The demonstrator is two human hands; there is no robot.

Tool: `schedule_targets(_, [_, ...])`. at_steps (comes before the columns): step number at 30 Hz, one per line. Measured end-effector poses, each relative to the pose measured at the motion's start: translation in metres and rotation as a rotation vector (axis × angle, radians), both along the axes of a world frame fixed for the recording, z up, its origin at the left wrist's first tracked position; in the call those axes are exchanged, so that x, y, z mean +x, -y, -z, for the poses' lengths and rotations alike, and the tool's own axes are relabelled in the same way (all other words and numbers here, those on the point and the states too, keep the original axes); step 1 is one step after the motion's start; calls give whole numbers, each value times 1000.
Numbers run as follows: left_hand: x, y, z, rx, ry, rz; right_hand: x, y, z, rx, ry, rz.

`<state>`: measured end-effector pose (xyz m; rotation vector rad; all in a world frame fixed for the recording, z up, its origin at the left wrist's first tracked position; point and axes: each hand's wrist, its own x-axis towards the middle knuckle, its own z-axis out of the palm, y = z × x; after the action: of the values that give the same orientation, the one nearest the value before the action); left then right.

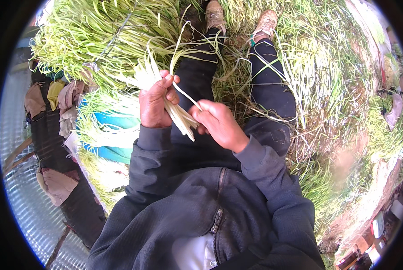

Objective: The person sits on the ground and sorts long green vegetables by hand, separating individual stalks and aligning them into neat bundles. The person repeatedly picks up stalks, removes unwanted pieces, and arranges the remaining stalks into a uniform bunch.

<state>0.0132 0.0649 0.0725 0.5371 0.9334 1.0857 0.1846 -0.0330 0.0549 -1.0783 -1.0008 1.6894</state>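
My left hand (158, 98) is closed around a bunch of pale leafy stalks (180, 118), held above my lap with the white ends pointing down and to the right. Between the thumb and fingers of my right hand (215, 121) is a single pale stalk (187, 96). That stalk runs up to the left fingertips, and long thin green leaves rise above them. My right fingertips are close beside the bunch's white ends; whether they touch cannot be told.
A large heap of green leafy stalks (96, 37) lies at upper left. Below it, more stalks rest on blue-green material (115, 153). Loose leaves and stalks (318, 67) cover ground at right. Cloths (57, 184) hang over a dark strip at far left, beside translucent sheeting (35, 216).
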Motion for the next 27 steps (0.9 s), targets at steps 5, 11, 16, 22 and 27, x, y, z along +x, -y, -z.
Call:
schedule_targets(5, [-4,-12,4,-8,3,-25,33,51,0,-244,76,82])
schedule_targets(11, [19,-2,17,5,-68,-35,45,65,-3,-127,21,283])
schedule_targets(16, [32,30,28,-97,-28,108,25,43,7,-35,180,261])
schedule_targets(22, [28,53,36,-137,-49,234,8,28,14,154,546,216])
schedule_targets(27, [34,51,39,-153,-92,232,2,25,17,230,716,275])
